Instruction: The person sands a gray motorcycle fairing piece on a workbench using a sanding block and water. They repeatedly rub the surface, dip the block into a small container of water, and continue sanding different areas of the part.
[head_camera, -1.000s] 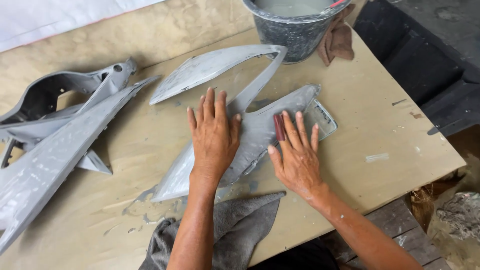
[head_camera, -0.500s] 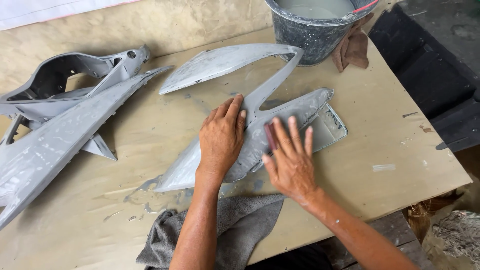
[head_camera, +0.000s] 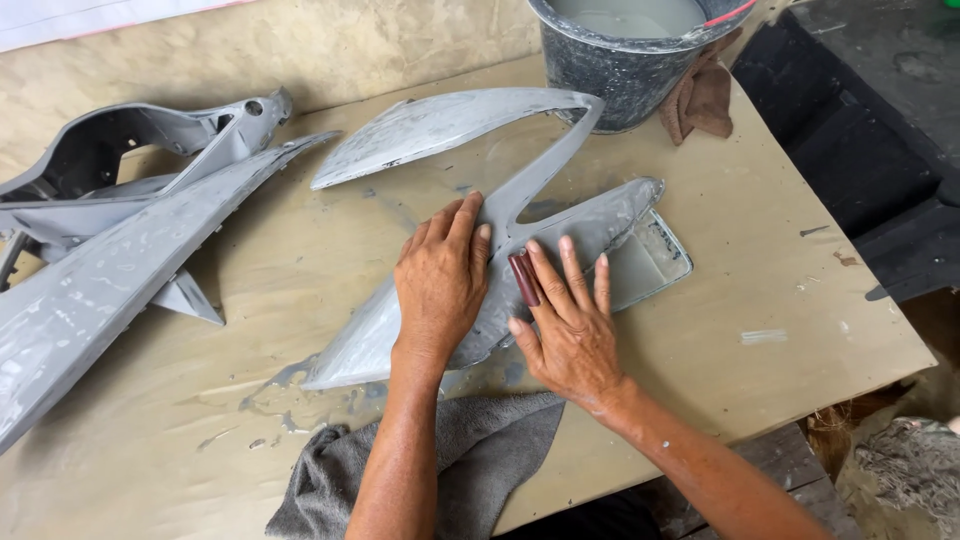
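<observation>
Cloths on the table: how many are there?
2. A grey cloth lies at the near edge under the forearms; a brown rag hangs beside the bucket. Others may be out of view.

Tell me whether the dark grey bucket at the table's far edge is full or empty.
Nearly full: the dark grey bucket stands upright, with pale grey liquid close below its rim.

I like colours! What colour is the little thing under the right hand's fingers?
Dark reddish-brown, seen in the head view.
</observation>
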